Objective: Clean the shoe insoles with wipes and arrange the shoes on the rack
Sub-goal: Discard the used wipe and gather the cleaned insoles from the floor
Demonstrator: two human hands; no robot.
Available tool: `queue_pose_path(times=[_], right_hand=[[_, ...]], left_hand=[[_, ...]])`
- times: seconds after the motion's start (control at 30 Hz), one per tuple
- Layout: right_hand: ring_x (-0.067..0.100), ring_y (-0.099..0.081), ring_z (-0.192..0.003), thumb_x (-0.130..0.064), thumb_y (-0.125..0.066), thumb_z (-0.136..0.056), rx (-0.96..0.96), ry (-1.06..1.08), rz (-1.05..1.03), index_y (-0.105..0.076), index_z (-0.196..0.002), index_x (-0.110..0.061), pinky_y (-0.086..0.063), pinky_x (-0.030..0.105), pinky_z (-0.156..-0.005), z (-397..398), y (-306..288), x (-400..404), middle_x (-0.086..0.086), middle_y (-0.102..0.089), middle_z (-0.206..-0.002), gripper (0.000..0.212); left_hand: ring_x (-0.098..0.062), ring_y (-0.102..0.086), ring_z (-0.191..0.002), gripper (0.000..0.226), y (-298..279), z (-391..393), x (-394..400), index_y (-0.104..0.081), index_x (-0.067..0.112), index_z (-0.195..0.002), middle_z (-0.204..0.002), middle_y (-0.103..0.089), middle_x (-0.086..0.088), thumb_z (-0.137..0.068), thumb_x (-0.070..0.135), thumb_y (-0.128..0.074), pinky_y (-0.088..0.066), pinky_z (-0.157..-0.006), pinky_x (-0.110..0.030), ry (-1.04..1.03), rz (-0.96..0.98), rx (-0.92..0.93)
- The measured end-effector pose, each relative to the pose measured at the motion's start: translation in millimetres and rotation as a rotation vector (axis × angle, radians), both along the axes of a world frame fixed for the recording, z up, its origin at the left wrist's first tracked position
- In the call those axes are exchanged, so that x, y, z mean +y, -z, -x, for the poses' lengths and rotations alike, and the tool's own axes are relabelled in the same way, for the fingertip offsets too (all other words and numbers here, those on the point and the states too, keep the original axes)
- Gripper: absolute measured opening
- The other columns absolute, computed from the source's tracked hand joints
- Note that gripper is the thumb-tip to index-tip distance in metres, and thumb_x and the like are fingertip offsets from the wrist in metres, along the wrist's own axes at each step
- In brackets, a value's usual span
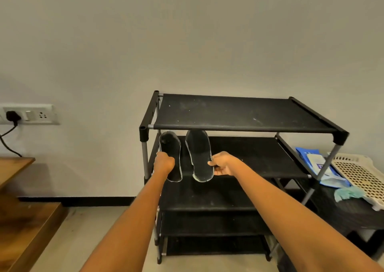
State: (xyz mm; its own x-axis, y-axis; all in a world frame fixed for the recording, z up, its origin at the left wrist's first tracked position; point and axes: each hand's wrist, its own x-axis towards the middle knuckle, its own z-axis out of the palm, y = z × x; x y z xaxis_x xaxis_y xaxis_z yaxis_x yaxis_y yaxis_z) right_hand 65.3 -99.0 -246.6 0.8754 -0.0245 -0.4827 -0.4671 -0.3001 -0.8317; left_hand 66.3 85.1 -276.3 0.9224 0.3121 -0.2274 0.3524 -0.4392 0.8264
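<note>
While each hand [164, 161] [223, 164] grips an insole [170, 147] [199, 151], both reach the rack [239, 114].

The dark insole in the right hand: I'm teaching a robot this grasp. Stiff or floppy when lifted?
The dark thin insole, pinched at its heel end by the right hand, stays straight, so probably semi-stiff. It looks thin, so likely light and bendable.

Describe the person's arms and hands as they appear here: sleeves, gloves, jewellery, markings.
Both forearms are bare as far as the frame shows, with no sleeves in view. The left hand and right hand wear no gloves. No watch, bracelet or ring can be seen, and no markings show.
</note>
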Motion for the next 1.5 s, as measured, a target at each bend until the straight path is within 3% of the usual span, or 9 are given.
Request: queue_pose_path(times=[0.13, 0.33, 0.53, 0.8, 1.0, 1.2, 1.37, 1.43, 1.5], right_hand=[[0.028, -0.062, -0.103, 0.002, -0.052, -0.092, -0.007, 0.023, 0.003, -0.056, -0.113, 0.002, -0.052, 0.033, -0.076, -20, 2, 10, 0.017, -0.060, -0.112, 0.022], [0.024, -0.060, -0.091, 0.002, -0.059, -0.088, 0.010, 0.022, -0.005, -0.056, -0.115, 0.001, -0.053, 0.032, -0.075, -30, 17, 12, 0.017, -0.059, -0.112, 0.027], [0.028, -0.064, -0.099, 0.000, -0.068, -0.082, -0.023, 0.075, -0.005, -0.056, -0.089, -0.004, -0.055, 0.033, -0.078, -35, 29, 13, 0.018, -0.062, -0.113, 0.014], [0.014, -0.057, -0.069, -0.007, -0.068, -0.083, -0.074, 0.096, 0.130, -0.059, -0.103, -0.001, -0.056, 0.029, -0.080, -31, 34, 8, 0.009, -0.058, -0.085, 0.023], [0.020, -0.060, -0.087, -0.015, -0.071, -0.082, -0.103, 0.081, 0.207, -0.059, -0.111, -0.001, -0.056, 0.029, -0.079, -25, 31, 10, 0.014, -0.061, -0.109, 0.034], [0.026, -0.057, -0.100, -0.034, -0.065, -0.085, -0.268, -0.022, 0.441, -0.062, -0.095, -0.009, -0.051, 0.041, -0.088, -2, 26, 10, 0.013, -0.059, -0.106, 0.027], [0.027, -0.056, -0.108, -0.028, -0.064, -0.086, -0.239, -0.036, 0.587, -0.056, -0.124, -0.011, -0.051, 0.044, -0.090, 56, 27, -46, 0.009, -0.048, -0.133, 0.042], [0.028, -0.057, -0.108, -0.027, -0.065, -0.085, -0.209, 0.015, 0.557, -0.058, -0.121, -0.009, -0.053, 0.042, -0.086, 77, 25, -76, 0.008, -0.052, -0.126, 0.040], [0.028, -0.061, -0.100, -0.027, -0.063, -0.087, -0.139, 0.046, 0.582, -0.064, -0.095, -0.007, -0.054, 0.036, -0.075, 114, 26, -131, 0.007, -0.059, -0.095, 0.021]], left_hand=[[-0.037, -0.052, -0.114, 0.050, 7, -17, 6, -0.026, -0.002, -0.139, -0.126, -0.051, -0.023, -0.096, 0.012, -0.046, -0.045, -0.099, -0.044, 0.010, -0.095, 0.059], [-0.038, -0.046, -0.123, 0.066, 10, -24, 5, -0.009, -0.002, -0.147, -0.136, -0.043, -0.023, -0.096, 0.014, -0.047, -0.040, -0.104, -0.044, 0.065, -0.223, 0.101], [-0.037, -0.038, -0.129, 0.059, 9, -24, 3, -0.023, -0.004, -0.141, -0.141, -0.036, -0.022, -0.094, 0.017, -0.052, -0.035, -0.106, -0.042, 0.079, -0.366, 0.076], [-0.038, -0.024, -0.136, 0.066, 9, -14, -4, -0.019, -0.004, -0.143, -0.146, -0.024, -0.023, -0.092, 0.017, -0.055, -0.027, -0.111, -0.045, 0.115, -0.548, 0.044], [-0.038, -0.017, -0.139, 0.055, 3, 2, -12, -0.030, 0.006, -0.140, -0.148, -0.020, -0.020, -0.093, 0.025, -0.049, -0.018, -0.113, -0.051, 0.233, -0.801, -0.041], [-0.032, -0.006, -0.145, 0.051, 5, 27, -48, -0.024, 0.012, -0.147, -0.155, -0.016, -0.016, -0.100, 0.031, -0.034, -0.006, -0.116, -0.054, 0.442, -0.816, -0.243], [-0.028, -0.009, -0.146, 0.054, 21, 77, -122, -0.019, 0.014, -0.149, -0.155, -0.018, -0.011, -0.099, 0.024, -0.037, -0.009, -0.116, -0.053, 0.616, -0.801, -0.310], [-0.028, -0.010, -0.145, 0.052, 26, 91, -150, -0.020, 0.014, -0.148, -0.155, -0.020, -0.011, -0.100, 0.024, -0.035, -0.009, -0.116, -0.052, 0.649, -0.777, -0.338], [-0.028, -0.010, -0.145, 0.050, 37, 115, -201, -0.020, 0.014, -0.148, -0.155, -0.020, -0.011, -0.101, 0.025, -0.033, -0.009, -0.116, -0.051, 0.763, -0.737, -0.357]])
